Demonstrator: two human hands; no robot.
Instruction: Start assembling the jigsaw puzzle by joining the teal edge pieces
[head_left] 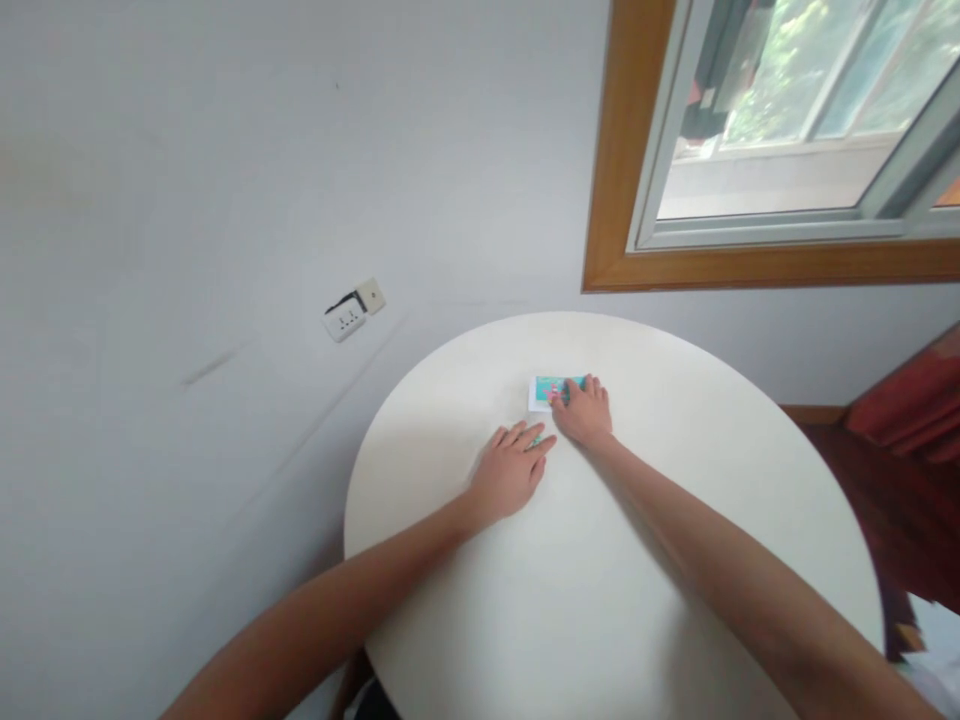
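Carrier: round white smooth-topped table, near edge cut off by the frame bottom. On it, toward the far side: flat rectangular card, teal and pink print, white border at its left end. Right hand over the card's right part, fingers on it. Left hand palm down just nearer, small green-patterned piece showing between its fingers, mostly hidden, material unclear. Soft arm shadows on the tabletop.

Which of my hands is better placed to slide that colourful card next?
Probably your right hand: it already lies over the right part of the card, while your left hand rests nearer you, short of that picture.
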